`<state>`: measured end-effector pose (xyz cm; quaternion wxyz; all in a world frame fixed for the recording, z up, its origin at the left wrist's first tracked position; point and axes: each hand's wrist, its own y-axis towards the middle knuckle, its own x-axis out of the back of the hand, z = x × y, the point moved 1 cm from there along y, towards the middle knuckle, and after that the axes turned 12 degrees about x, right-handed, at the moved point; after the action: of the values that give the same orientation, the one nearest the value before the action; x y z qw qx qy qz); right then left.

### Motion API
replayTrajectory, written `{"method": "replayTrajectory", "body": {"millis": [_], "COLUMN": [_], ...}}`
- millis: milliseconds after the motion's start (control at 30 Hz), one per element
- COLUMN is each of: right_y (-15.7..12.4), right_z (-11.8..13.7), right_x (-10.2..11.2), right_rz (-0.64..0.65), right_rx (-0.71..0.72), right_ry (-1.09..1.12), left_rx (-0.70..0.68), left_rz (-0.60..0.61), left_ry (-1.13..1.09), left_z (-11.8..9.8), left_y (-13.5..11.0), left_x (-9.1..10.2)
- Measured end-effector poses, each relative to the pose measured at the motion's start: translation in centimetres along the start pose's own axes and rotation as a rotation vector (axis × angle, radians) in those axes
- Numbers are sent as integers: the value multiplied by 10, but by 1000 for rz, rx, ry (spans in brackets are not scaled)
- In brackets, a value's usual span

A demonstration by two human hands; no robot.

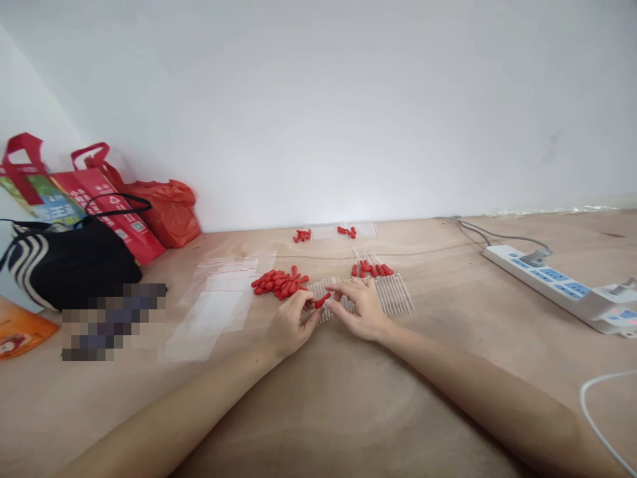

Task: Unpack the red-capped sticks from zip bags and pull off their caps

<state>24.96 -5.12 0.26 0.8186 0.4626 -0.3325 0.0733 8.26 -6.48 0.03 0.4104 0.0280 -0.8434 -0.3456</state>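
Between the fingertips of my left hand (297, 320) and my right hand (361, 307) is a small red peanut-shaped piece (323, 300). The left thumb and fingers pinch it. My right thumb and forefinger close in at its other end; their exact contact is too small to make out. Beneath and around the hands lie thin whitish sticks (395, 294) in a row, partly covered by the right hand. A pile of red pieces (279, 283) rests just beyond the left hand. Behind the right hand, several sticks with red ends (372, 268) lie together.
Clear plastic zip bags (213, 312) lie flat at left. By the wall are more bags (326, 232) with red pieces. Carrier bags (112, 206) and a black bag (74, 265) stand far left. A white power strip (552, 282) with grey cables is at right.
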Motion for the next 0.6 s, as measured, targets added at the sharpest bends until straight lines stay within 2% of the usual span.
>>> {"method": "replayTrajectory", "body": {"millis": [167, 300, 433, 467, 533, 567, 600], "right_y": [-5, -16, -33, -37, -45, -47, -48], "right_z": [-9, -40, -93, -106, -127, -134, -139], "right_x": [5, 27, 64, 74, 89, 94, 98], "right_rz": [-61, -160, -320, -318, -209, -120, -92], "right_rx": [-63, -120, -423, -500, -599, -607, -608], "right_ry": [60, 45, -29, -60, -92, -98, -102], "left_rx": [-42, -34, 28, 58, 143, 199, 257], "left_rz": [-6, -33, -22, -15, 17, 54, 110], "left_ry": [-32, -18, 32, 44, 68, 86, 113], "left_z": [-6, -4, -2, -2, -4, -6, -8], "left_y": [5, 5, 16, 22, 38, 48, 58], "left_x": [-14, -14, -15, -17, -24, -30, -36]}}
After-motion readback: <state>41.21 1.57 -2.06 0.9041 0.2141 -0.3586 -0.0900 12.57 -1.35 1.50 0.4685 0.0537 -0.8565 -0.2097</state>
